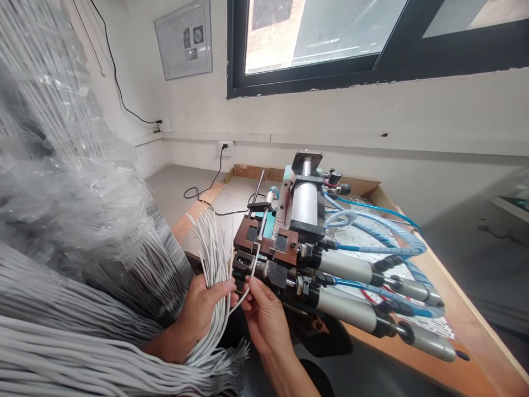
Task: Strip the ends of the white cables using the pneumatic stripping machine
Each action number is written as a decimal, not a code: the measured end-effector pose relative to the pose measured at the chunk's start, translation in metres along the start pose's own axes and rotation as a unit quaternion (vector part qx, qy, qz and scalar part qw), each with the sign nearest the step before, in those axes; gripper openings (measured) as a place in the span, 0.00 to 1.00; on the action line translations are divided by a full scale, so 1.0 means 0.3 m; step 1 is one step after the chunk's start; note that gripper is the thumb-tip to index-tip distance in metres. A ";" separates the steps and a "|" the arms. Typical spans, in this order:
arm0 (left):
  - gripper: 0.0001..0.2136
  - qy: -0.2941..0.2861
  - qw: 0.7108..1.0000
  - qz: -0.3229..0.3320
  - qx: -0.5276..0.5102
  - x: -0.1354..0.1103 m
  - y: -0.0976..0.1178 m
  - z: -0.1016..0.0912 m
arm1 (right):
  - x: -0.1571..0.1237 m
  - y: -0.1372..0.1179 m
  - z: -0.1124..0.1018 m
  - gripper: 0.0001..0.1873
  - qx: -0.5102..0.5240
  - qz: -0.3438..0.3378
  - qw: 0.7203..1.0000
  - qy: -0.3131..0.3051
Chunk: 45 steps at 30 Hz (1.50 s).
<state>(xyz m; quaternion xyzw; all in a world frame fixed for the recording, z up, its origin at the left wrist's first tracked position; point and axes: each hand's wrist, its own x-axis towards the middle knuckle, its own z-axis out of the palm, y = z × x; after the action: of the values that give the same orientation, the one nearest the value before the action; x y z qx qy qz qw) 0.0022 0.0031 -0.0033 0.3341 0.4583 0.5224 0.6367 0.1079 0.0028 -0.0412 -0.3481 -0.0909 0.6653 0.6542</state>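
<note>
My left hand (pixel 204 310) is closed around a bundle of thin white cables (pixel 212 248) whose ends fan upward. My right hand (pixel 264 314) pinches a single white cable (pixel 253 270) and holds its tip up into the jaws of a pneumatic wire-stripping machine (pixel 268 248). The two hands are close together in front of the machine's front face.
A large heap of white cables (pixel 82 331), partly under clear plastic wrap (pixel 61 165), fills the left. The machine's air cylinders (pixel 372 309) and blue hoses (pixel 372 226) stretch right across a wooden bench (pixel 467 325). A black cord (pixel 206 193) runs to a wall socket (pixel 226 148).
</note>
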 end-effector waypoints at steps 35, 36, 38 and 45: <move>0.07 -0.005 0.998 -0.052 0.034 -0.010 -0.043 -0.020 | -0.017 -0.012 0.002 0.15 -0.028 0.033 0.999 0.030; 0.07 -0.004 0.998 -0.052 0.034 -0.010 -0.041 -0.018 | -0.018 -0.012 0.003 0.15 -0.023 0.038 0.999 0.019; 0.07 -0.008 0.998 -0.052 0.032 -0.009 -0.039 -0.017 | -0.022 -0.008 0.004 0.14 -0.030 0.063 0.997 -0.032; 0.04 -0.033 0.998 -0.024 0.037 -0.010 -0.032 -0.023 | -0.059 0.013 -0.005 0.14 -0.119 0.022 0.991 -0.052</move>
<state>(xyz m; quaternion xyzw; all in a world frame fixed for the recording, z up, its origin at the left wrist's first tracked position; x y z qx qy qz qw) -0.0008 -0.0025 -0.0137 0.3630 0.4637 0.4786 0.6512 0.1037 -0.0149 -0.0385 -0.3909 -0.1958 0.6806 0.5879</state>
